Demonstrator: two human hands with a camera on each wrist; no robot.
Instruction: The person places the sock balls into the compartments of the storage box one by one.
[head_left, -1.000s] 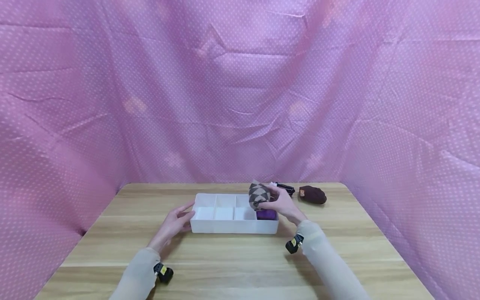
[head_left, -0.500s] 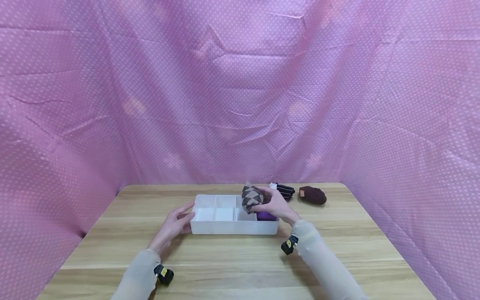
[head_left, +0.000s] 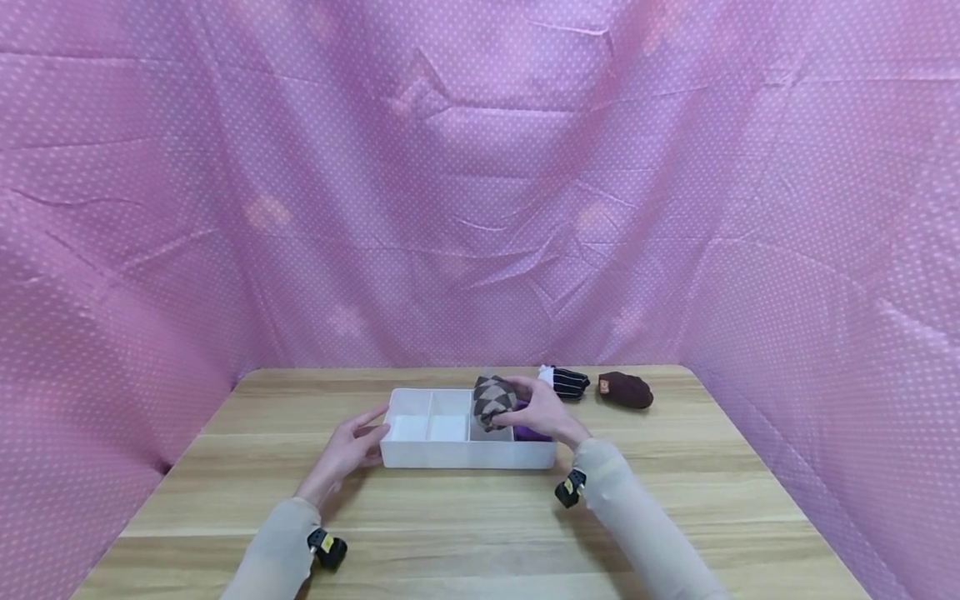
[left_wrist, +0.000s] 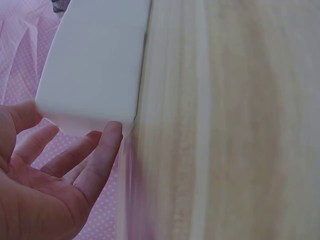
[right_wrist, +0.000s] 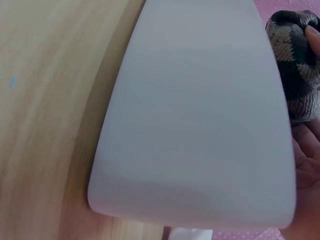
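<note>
Head view: from behind and above, facing forward and down, farthest off; white box (head_left: 468, 454) lower centre, curtain (head_left: 480, 208) above. Left wrist camera (head_left: 327, 548): close, box upper left, surface (left_wrist: 225, 125) at right. Right wrist camera (head_left: 570, 490): closer, box wall mid-frame. Wrist views share the box's near wall from opposite ends; head and right wrist, the checked bundle (head_left: 493, 402).

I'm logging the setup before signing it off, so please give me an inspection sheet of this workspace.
Surface: pale wood-grain table, with a small blue mark.
Job's things: white box with four compartments; checked bundle over the third from the left; purple bundle in the rightmost; striped bundle and brown bundle on the table, back right.
Clutter: nothing seen.
Hands: left hand touches the box's left end; right hand grips the checked bundle.
Cables: nothing seen.
Surroundings: pink dotted fabric behind and at both sides.
</note>
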